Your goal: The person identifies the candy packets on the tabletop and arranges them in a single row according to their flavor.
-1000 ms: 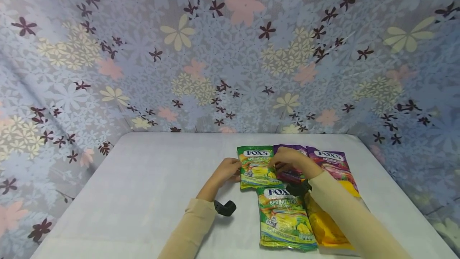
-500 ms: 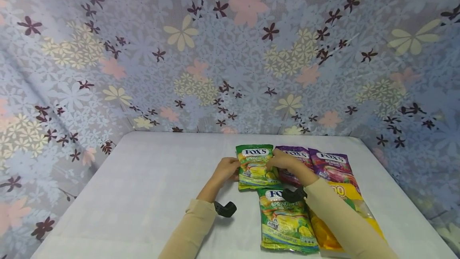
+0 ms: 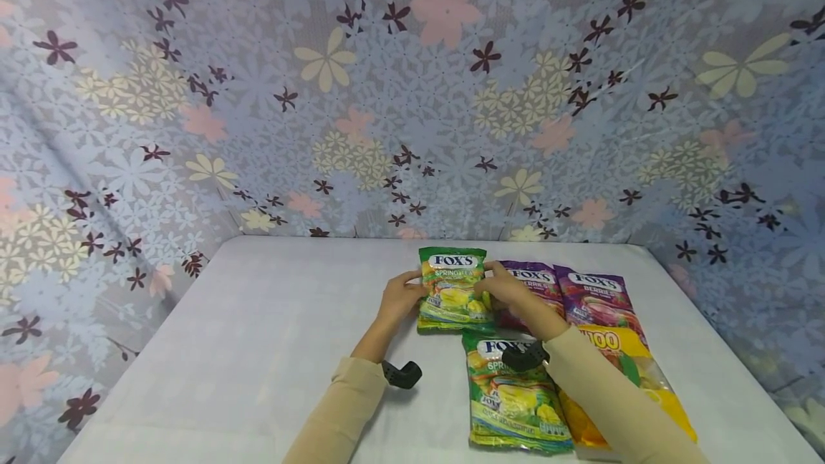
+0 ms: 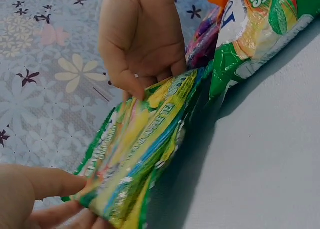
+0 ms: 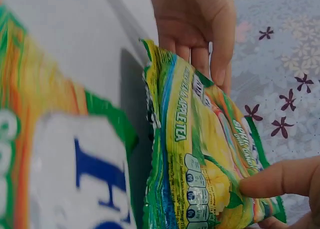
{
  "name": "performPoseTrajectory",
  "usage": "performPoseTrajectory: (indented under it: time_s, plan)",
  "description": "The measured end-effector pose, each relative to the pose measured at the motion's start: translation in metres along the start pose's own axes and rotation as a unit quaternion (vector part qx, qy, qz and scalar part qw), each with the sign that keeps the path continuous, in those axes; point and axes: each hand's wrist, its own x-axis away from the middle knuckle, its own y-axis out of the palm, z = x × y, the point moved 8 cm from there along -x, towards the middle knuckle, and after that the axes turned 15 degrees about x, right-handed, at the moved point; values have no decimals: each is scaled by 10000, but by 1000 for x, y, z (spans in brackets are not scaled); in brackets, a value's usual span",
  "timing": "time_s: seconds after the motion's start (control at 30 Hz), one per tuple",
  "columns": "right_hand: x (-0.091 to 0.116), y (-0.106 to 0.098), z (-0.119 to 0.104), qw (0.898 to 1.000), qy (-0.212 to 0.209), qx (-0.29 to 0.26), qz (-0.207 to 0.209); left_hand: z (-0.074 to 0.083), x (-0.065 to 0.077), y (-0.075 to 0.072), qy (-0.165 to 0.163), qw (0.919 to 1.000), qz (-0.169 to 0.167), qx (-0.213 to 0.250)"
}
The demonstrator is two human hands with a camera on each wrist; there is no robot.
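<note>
Both hands hold a green Fox's Spring Tea candy bag (image 3: 451,292) by its two sides. At its left edge the left hand (image 3: 401,297) pinches it, thumb on the printed front in the left wrist view. The right hand (image 3: 513,293) pinches the opposite edge, its thumb (image 5: 270,179) pressing the front near the corner. Seen from the wrists, the bag stands tilted above the white table, with a shadow under it. A second green Spring Tea bag (image 3: 515,407) lies flat, closer to the person, partly covered by the right wrist's black camera mount.
To the right lie two purple Fox's Berries bags, one (image 3: 538,278) partly behind the right hand and another (image 3: 596,296) farther right. A yellow bag (image 3: 612,341) marked 100 lies below them, partly under the right forearm. Flowered cloth (image 3: 412,92) stands behind the white table (image 3: 290,306).
The held green bag has risen and shifted slightly left, away from the lower green bag. Both hands moved with it, and the right arm uncovers more of the purple and yellow bags.
</note>
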Motion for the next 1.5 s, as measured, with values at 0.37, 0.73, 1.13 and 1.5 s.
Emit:
performPoseTrajectory:
  time_s: [0.37,0.73,1.13,1.5]
  plan:
    - [1,8,-4,9973,94,-708,163,13,8,-10,308,9993,28,198]
    - [5,17,-16,9951,-226,-958,-33,15,10,-26,335,9994,27,89]
    - [7,36,-28,9949,-251,-971,-77,19,17,-51,293,9995,99,-27]
    - [-2,66,-43,9925,-351,-1166,-67,23,23,-84,245,9991,302,-177]
